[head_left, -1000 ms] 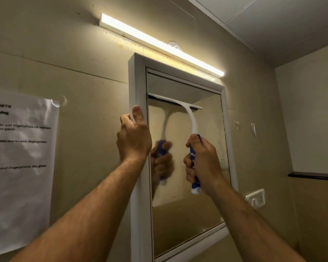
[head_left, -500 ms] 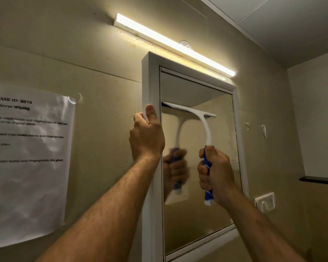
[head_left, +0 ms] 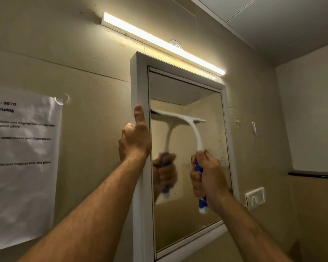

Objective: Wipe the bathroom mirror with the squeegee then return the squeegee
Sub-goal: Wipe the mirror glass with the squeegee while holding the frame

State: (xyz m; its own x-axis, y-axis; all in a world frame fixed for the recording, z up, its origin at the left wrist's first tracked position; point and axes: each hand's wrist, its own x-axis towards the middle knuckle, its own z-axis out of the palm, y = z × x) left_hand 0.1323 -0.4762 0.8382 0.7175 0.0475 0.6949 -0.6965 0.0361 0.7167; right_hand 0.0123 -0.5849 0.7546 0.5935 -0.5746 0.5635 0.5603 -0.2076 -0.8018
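Observation:
A white-framed mirror (head_left: 212, 114) hangs on the beige wall. The squeegee (head_left: 194, 129) has a white curved neck and a blue and white handle. Its blade lies against the glass in the upper half of the mirror. My right hand (head_left: 206, 178) grips the blue handle. My left hand (head_left: 134, 138) grips the mirror's left frame edge, thumb pointing up along it. The glass reflects the squeegee and my right hand.
A lit tube light (head_left: 163, 44) runs above the mirror. A printed paper sheet (head_left: 21, 167) is taped to the wall at left. At right are a white switch plate (head_left: 254, 198) and a dark ledge (head_left: 312, 174).
The squeegee blade has slid down the glass from near the top. My right hand has dropped with it. My left hand stays on the frame.

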